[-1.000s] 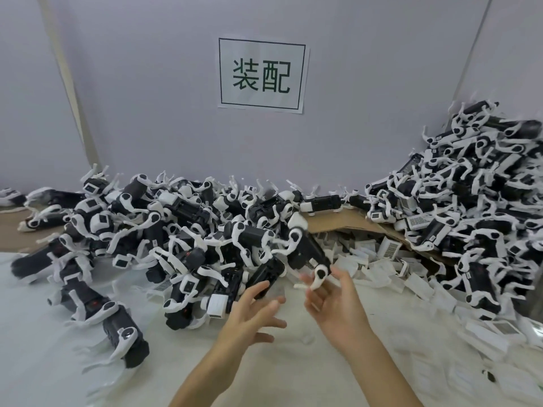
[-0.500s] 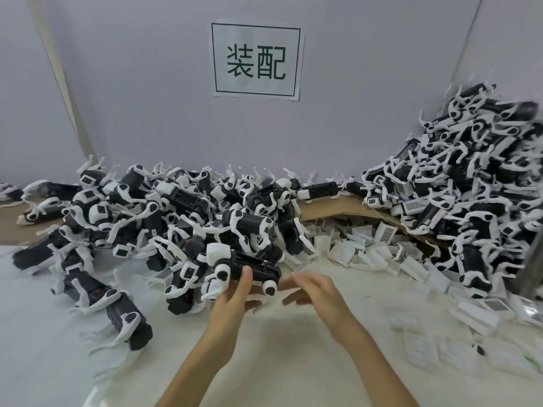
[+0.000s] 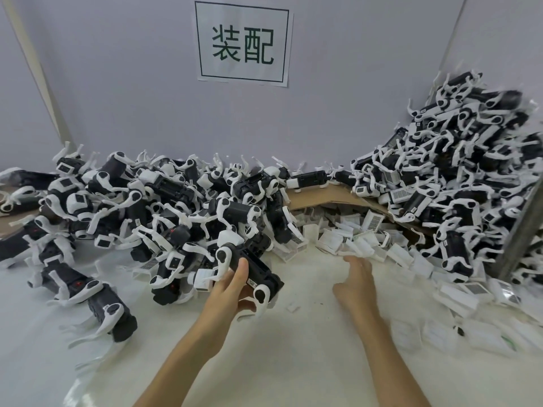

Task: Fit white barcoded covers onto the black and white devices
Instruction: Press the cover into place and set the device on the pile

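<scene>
My left hand grips a black and white dog-shaped device just above the white table, its thumb lying over the black body. My right hand reaches forward with relaxed, extended fingers and holds nothing. Its fingertips are close to the loose heap of white barcoded covers at the centre right. A wide pile of black and white devices lies to the left. A taller pile of devices rises at the right.
A sheet of brown cardboard arches over the covers at the back. More white covers lie scattered at the right. A grey post leans at the far right. A paper sign hangs on the grey wall.
My left hand has taken hold of the device and drawn it toward me. My right hand has let go and moved right and forward, toward the covers.
</scene>
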`<state>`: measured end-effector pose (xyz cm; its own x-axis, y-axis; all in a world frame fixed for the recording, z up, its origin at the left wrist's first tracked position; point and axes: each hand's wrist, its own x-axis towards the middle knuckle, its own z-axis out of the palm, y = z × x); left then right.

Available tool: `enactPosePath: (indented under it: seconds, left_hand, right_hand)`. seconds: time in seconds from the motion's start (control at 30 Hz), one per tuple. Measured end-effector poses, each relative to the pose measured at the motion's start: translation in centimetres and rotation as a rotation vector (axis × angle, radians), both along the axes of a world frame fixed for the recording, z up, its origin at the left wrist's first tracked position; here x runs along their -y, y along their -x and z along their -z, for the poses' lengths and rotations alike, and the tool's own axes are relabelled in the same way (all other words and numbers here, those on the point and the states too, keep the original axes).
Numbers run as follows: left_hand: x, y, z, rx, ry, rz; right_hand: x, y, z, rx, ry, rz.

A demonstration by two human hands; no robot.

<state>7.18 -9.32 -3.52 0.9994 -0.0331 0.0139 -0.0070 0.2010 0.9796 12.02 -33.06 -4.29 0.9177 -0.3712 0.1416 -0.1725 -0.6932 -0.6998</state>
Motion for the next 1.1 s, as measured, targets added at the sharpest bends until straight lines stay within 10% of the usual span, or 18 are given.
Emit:
enactPosePath:
  seconds: [0.33, 0.73, 1.1]
  left_hand:
    - [-0.1, -0.2, 0.2, -0.051, -0.032, 0.008]
    - [-0.2, -0.4, 0.2, -0.074, 0.011, -0.01]
    - [-0.5, -0.4, 0.5, -0.032, -0.017, 0.102]
  right_hand:
    - [-2.5, -0.3, -1.1, 0.314, -0.861, -0.215]
    - [-3.0, 0.3, -0.1, -0.093, 0.095, -0.379]
    - [-2.7, 0.6, -2.0, -0.096, -1.1, -0.499]
